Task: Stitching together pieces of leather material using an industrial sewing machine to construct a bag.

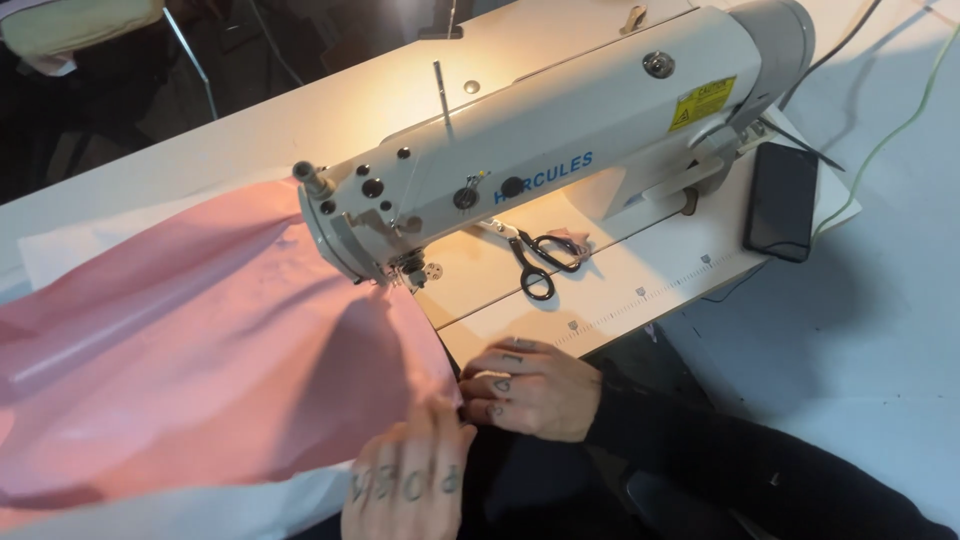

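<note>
While your left hand (405,480) lies flat, fingers spread, on pink fabric sheet (200,350), right hand (525,388) pinches its edge just beside; feeding step, keep edge straight toward cream sewing machine (560,150) needle beyond grip.

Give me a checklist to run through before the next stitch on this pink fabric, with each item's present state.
1. Pink fabric reaches under the machine head: ok.
2. Left hand flat on the fabric's near edge: ok.
3. Right hand at the fabric's edge, apart from the needle area: ok.
4. Scissors lie on the machine bed, off the fabric: ok.
5. Phone lies beside the machine, off the fabric: ok.
6. Presser foot lowered: cannot tell.
</note>
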